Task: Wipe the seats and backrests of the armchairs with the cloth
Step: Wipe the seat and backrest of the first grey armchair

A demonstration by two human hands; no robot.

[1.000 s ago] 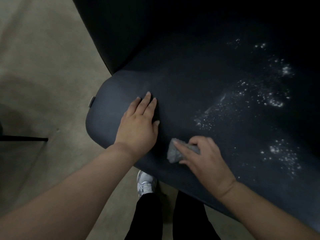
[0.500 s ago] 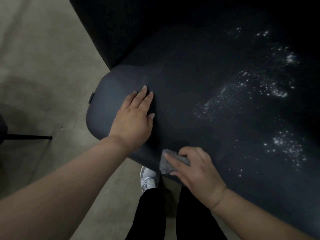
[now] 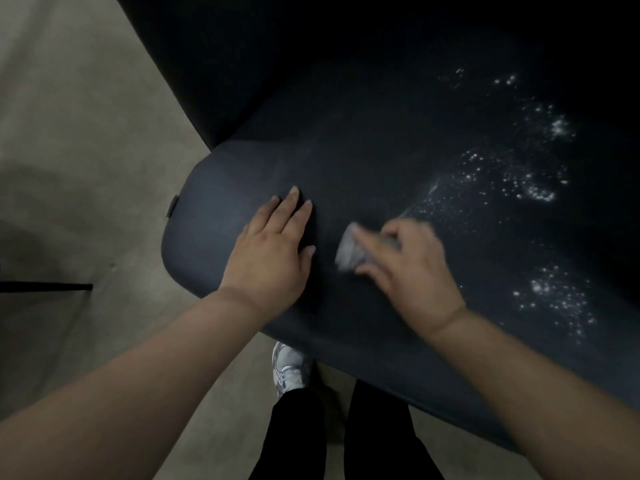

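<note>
A dark navy armchair seat (image 3: pixel 398 161) fills most of the view, with its backrest (image 3: pixel 277 46) rising dark at the top. White specks (image 3: pixel 526 181) are scattered over the seat's right half. My left hand (image 3: pixel 273 251) rests flat on the seat near its left front corner, fingers straight. My right hand (image 3: pixel 408 271), blurred by motion, grips a small grey cloth (image 3: pixel 349 252) and presses it onto the seat just right of my left hand, at the near edge of the specks.
Beige carpeted floor (image 3: pixel 86 150) lies to the left of the chair. A thin black bar (image 3: pixel 45 287) crosses the floor at the left edge. My dark trouser legs and a white sneaker (image 3: pixel 287 368) stand below the seat's front edge.
My right hand has swept the cloth up from the seat's front edge toward the middle of the seat, nearer the specks. My left hand stays flat in the same spot.
</note>
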